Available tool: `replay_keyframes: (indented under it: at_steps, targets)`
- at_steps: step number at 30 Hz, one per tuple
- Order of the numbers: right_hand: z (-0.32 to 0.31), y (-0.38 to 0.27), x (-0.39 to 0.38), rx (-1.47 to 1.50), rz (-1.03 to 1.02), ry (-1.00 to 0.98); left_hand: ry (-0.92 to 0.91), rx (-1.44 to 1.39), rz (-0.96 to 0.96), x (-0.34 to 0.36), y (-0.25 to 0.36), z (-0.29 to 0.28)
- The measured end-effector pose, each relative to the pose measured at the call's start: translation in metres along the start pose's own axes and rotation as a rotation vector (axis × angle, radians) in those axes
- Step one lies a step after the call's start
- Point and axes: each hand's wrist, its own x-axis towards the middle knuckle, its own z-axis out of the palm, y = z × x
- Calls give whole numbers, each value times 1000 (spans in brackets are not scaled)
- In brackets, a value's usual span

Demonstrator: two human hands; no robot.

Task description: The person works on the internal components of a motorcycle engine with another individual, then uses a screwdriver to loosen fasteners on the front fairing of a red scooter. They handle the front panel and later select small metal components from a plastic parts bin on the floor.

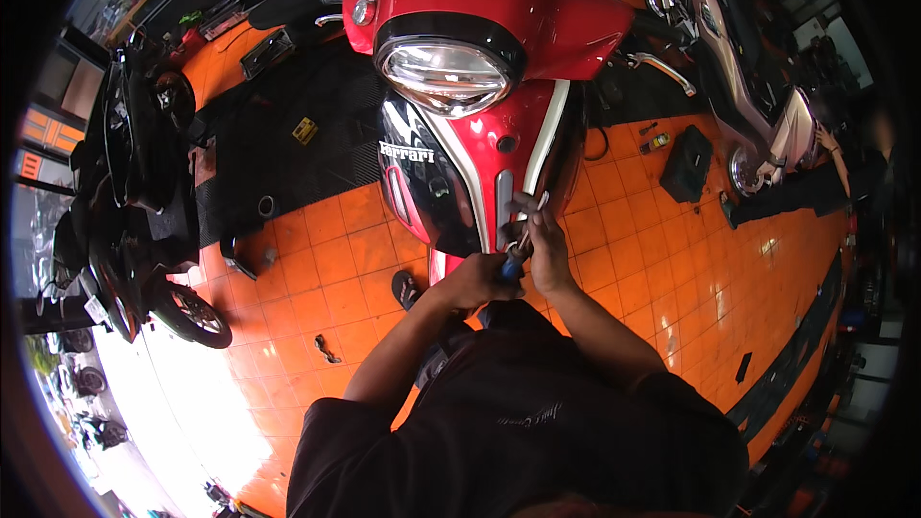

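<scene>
Well off to the left of the hands, a black motorcycle (134, 201) stood on the orange tile floor (317, 278), with a black rubber mat (288, 144) between it and the work. Nearer in, the left hand (477, 280) was closed around the blue handle of a screwdriver (514, 259), the shaft aimed up at the lower front of the red scooter (480, 86). Just beside it, touching the panel, the right hand (542, 240) reached to the chrome strip (506, 197) on the front shield, fingers pinched at the tool's tip or a small fastener; I could not tell which. The scooter rose directly above both hands, its headlight (446, 72) well above them.

By my judgement the work was in its early part: the front shield sat whole, with trim and headlight in place, and nothing lay loose beside the hands. Whatever fastening was being worked looked not yet out.

Far to the right of the hands, a black case (687, 163) lay on the tiles, and another person's hand (825, 139) touched a 2nd scooter (748, 86).
</scene>
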Motion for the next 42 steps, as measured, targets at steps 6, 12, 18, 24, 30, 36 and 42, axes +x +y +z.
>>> replay_keyframes:
  at_steps: [6, 12, 18, 24, 30, 36, 42]
  targets:
    - [5, -6, 72, -331, -753, 371, 288, -273, 1, -82, -37, -18]
    - [37, -26, 134, -599, -1084, 837, 656, -566, -280, -141, -108, -38]
    - [43, -34, 130, -611, -1394, 935, 668, -593, -308, -176, -157, -101]
    - [62, 5, 175, -451, -1028, 750, 695, -452, -361, -185, -170, -140]
    - [55, -15, 164, 458, -612, 961, 593, -424, -305, -166, -167, -155]
    - [57, -31, 123, -90, -1079, 1012, 512, -342, -376, -170, -184, -156]
    - [66, 0, 160, -793, -946, 1174, 529, -324, -408, -162, -189, -158]
